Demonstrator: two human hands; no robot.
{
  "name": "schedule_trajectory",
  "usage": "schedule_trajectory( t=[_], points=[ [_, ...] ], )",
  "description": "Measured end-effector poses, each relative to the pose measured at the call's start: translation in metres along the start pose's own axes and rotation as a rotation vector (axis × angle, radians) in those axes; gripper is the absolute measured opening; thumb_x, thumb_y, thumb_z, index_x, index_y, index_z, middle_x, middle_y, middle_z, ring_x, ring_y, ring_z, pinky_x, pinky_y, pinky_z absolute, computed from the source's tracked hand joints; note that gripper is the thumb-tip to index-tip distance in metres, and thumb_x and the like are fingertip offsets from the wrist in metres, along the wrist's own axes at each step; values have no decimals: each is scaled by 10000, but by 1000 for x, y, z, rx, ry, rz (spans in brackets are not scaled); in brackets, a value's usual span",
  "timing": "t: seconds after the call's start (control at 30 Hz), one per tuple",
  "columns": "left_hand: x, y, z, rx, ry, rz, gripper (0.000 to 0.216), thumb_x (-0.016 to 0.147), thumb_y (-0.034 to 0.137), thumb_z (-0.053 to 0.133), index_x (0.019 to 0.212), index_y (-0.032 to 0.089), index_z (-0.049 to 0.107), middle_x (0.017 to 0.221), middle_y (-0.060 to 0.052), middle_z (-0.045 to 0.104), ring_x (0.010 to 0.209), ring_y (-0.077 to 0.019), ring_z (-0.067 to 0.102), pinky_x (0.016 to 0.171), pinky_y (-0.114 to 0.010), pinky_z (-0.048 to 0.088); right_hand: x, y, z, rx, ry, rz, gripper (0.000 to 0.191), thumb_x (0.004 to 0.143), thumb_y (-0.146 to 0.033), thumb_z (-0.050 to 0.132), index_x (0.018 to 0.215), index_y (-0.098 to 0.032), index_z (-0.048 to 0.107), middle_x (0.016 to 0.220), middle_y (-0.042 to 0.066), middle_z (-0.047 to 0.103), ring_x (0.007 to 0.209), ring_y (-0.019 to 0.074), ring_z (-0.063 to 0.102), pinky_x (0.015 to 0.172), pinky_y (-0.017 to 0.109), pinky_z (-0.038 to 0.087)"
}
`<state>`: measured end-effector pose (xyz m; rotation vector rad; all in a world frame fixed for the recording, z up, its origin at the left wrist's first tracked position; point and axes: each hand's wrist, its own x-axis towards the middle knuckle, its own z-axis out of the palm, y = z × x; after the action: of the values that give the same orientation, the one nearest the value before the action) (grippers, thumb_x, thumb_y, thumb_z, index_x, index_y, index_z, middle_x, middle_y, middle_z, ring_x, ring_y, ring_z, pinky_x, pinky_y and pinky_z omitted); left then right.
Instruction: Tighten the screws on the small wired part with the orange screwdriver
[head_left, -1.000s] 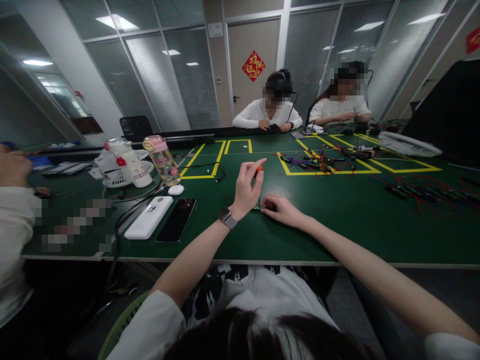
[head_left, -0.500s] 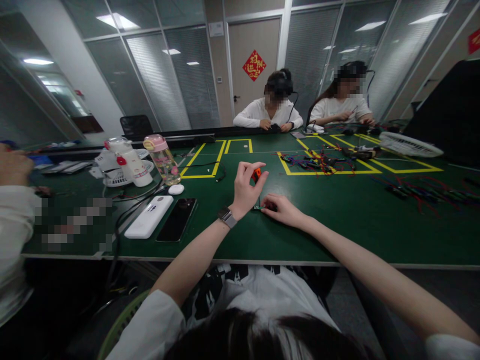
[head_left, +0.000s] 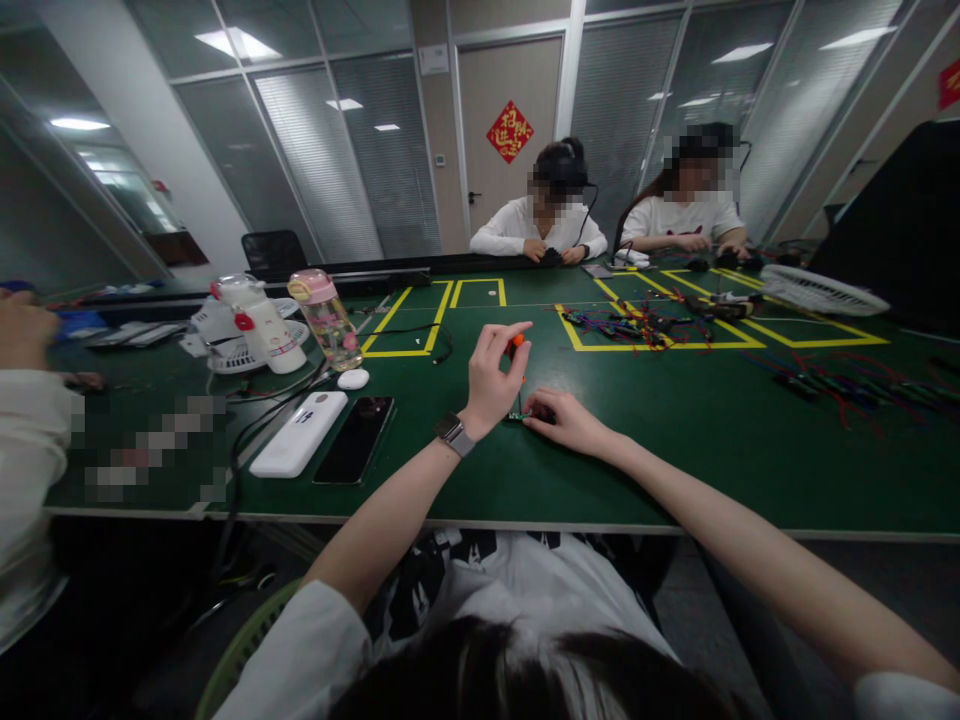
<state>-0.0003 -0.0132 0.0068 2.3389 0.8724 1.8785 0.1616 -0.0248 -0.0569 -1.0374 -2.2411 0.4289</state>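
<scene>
My left hand [head_left: 491, 378], with a watch on its wrist, is raised over the green table [head_left: 675, 440] and pinches the orange handle of a small screwdriver [head_left: 514, 348] that stands upright, tip down. The tip meets a small green circuit board [head_left: 517, 414] lying on the table. My right hand [head_left: 566, 420] rests on the table and presses its closed fingertips on that board, holding it in place. Most of the board is hidden under the fingers.
A white power bank [head_left: 298, 433], a black phone [head_left: 354, 438], a white earbud case [head_left: 352, 379], a pink-lidded bottle [head_left: 327, 318] and a white fan [head_left: 247, 330] lie at the left. Wired parts [head_left: 637, 325] sit in yellow-taped boxes. Two people work opposite; another person's sleeve [head_left: 26, 480] is at far left.
The fingers of my left hand have shifted round the screwdriver handle, turning it, while the hand stays in place. My right hand has not moved.
</scene>
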Motion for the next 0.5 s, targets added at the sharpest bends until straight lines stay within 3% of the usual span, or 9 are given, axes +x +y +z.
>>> schedule_trajectory(
  t=[0.1,0.3,0.5],
  points=[
    [0,1,0,25,-6,-3,230,919,354,514,1072,214,613,894,-28,521,836,-138,530,785,-267,457,0,1,1,-6,2,-6,56,807,-187,591,853,-159,607,769,15,547,647,122,502,610,244,397],
    [1,2,0,-94,-92,12,344,994,251,300,1281,213,486,1077,-62,576,988,-139,558,871,-277,448,0,2,0,-3,6,-12,65,813,-194,586,862,-159,609,765,11,541,645,120,500,611,241,400],
    [1,0,1,-10,-19,-4,246,920,317,520,1128,206,590,901,-28,562,832,-134,541,779,-259,460,-1,2,0,4,5,-6,69,806,-184,590,867,-161,614,776,14,546,646,121,505,613,243,406]
  ],
)
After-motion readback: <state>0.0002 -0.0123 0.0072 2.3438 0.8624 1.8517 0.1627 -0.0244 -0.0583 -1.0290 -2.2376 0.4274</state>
